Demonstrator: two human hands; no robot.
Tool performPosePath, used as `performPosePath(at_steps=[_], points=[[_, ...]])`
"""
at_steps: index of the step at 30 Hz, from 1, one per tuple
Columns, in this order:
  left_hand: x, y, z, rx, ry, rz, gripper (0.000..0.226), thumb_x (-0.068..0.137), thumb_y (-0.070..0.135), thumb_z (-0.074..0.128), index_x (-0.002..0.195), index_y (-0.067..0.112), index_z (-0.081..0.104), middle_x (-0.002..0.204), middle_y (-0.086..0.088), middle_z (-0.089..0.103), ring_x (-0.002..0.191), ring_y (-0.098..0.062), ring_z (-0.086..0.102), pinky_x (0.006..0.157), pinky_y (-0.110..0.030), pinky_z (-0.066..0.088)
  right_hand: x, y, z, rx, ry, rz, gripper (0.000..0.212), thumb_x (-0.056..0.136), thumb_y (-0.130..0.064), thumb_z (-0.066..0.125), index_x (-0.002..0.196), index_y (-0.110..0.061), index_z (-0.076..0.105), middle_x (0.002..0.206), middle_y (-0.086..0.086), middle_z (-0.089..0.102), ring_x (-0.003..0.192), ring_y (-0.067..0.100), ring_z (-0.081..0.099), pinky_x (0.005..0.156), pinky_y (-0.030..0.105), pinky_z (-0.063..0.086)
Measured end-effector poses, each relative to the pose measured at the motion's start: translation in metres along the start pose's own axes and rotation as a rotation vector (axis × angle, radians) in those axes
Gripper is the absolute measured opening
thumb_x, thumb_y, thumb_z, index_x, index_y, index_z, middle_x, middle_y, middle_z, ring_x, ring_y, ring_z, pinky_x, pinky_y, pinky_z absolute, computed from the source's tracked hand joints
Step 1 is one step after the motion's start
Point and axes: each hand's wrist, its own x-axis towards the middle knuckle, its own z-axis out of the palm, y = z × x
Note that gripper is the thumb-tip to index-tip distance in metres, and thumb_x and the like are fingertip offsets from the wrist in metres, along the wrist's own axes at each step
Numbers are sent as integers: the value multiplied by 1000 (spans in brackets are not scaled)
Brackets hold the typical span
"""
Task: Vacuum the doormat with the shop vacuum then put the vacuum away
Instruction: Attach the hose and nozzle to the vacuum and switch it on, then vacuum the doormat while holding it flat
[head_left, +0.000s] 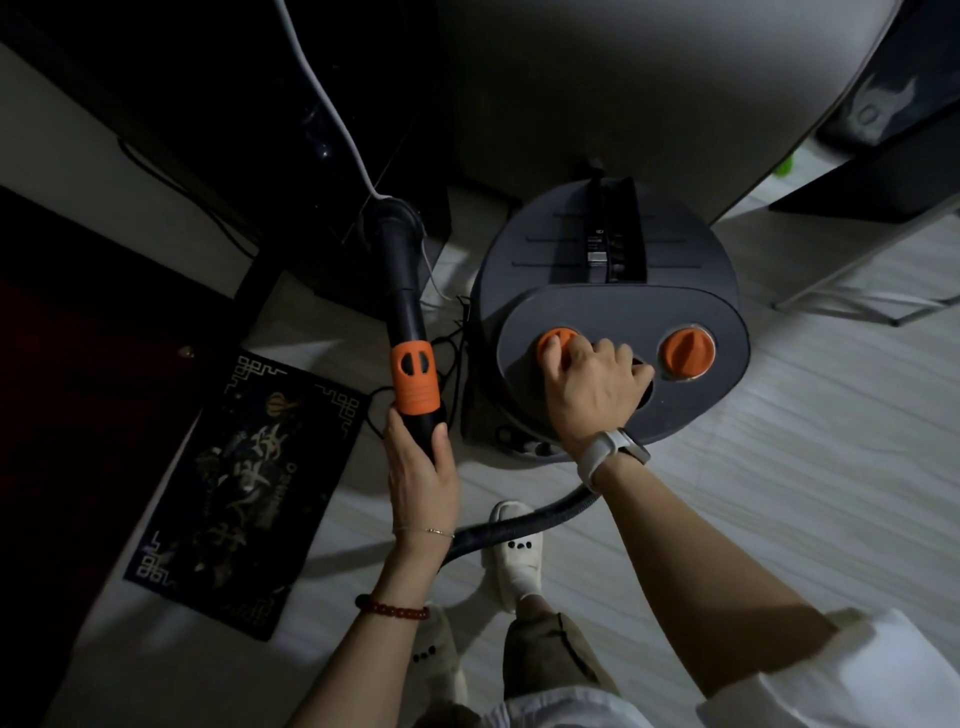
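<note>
Your left hand is clamped on the vacuum wand; your right hand grips the left orange knob on the shop vacuum (doormat lies beside it).

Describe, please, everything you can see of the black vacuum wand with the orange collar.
The black plastic vacuum wand with the orange collar is a rigid tube, tilted away from the person, its round open nozzle end raised above the floor. The slotted orange collar sits just above the left hand, which grips its lower end. A dark ribbed hose trails from below that hand.
</note>
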Motion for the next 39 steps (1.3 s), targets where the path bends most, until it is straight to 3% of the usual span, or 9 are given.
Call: performPosePath(at_steps=[14,18,20,22,25,29,32,36,39], points=[[-6,-4,-7,-56,-19,-5,57,93,16,47,141,-1,20,141,-22,36,125,-33,41,91,-24,34,-7,-7,-5,58,-113,190,47,93,-44,33,98,-7,61,99,15,61,97,33,49,84,43,29],[-12,-5,-14,-117,-12,-26,56,92,15,49,140,0,23,135,-20,42,117,-30,46,81,-10,28,-34,-10,-19,364,-19,109,28,89,-38,48,82,-11,48,83,7,52,82,29,52,83,43,36],[-17,-8,-23,-164,-2,-10,53,91,12,51,136,0,29,124,-17,48,106,-23,49,76,-8,30,-54,-25,-23,514,-115,-87,23,89,-35,50,85,-13,51,83,6,54,79,27,55,77,47,45],[-23,-16,-35,-218,2,8,48,88,8,54,132,1,35,114,-9,50,101,-16,49,73,-5,34,-70,-49,-21,555,-327,-264,33,86,-43,46,93,-13,57,88,5,59,84,25,56,76,44,47],[-35,-34,-56,-289,-5,35,43,86,10,58,125,7,40,110,0,52,96,-6,53,74,0,39,-86,-92,-15,651,-658,-288,39,87,-48,49,106,-15,55,93,4,61,87,22,58,76,39,49],[-49,-68,-89,-417,28,-17,37,85,12,62,107,28,38,99,14,54,92,5,55,71,-4,46,-123,-143,-1,576,-761,-313,29,84,-46,57,80,-19,46,70,-3,53,64,16,54,55,29,42],[-53,-102,-118,-497,72,-96,40,83,9,63,97,38,39,98,14,56,93,1,58,72,-7,48,-162,-178,15,544,-779,-382,30,87,-41,55,73,-21,39,62,-5,45,54,12,45,53,30,35],[-52,-166,-159,-576,61,-132,33,83,14,62,112,20,48,112,-1,59,106,-13,59,85,-18,48,-222,-228,38,552,-792,-392,27,89,-36,52,88,-12,40,66,-1,48,58,16,50,54,32,43],[-63,-240,-203,-433,-10,-64,50,81,28,66,123,10,47,113,2,57,105,-11,56,89,-24,47,-262,-260,66,541,-757,-346,24,87,-36,54,85,-18,39,77,11,59,69,30,62,62,42,52]])
